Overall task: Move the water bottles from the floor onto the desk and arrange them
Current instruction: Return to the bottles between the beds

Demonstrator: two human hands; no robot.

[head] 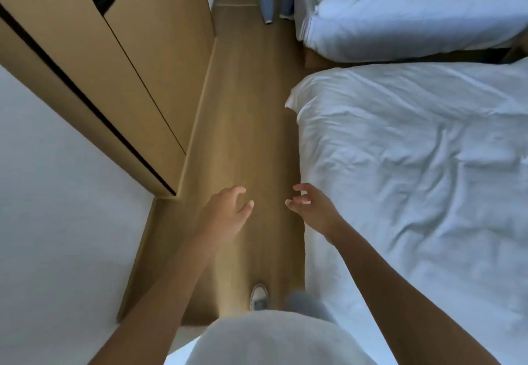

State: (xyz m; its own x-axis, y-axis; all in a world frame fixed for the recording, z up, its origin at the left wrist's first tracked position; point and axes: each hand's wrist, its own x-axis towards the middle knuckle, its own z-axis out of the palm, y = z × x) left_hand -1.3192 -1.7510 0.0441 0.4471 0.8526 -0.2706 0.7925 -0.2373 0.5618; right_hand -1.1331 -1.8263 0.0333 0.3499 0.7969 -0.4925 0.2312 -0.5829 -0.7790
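- Left hand [228, 216] and right hand [310, 207]: each grip loosely curled, holding nothing, side by side over the floor [251, 113].
- Bottles and counter: nowhere in view.
- Bed [414, 179] at 3 o'clock, wardrobe [128, 64] at 10 o'clock, shoe [258, 296] at 6 o'clock.
- Likely handling: full bottles heavy, smooth, slightly squashy; best gripped round the mid-body, upright.

Two bare forearms are seen, no sleeves reaching the wrists. No rings, watch or bands are made out on the left hand [225, 216] or right hand [313, 210]. A white top [274, 339] is worn. Just above the top's edge, a white-and-grey sneaker [259, 297] is seen; beside it, a blurred grey-blue trouser leg [307, 304].
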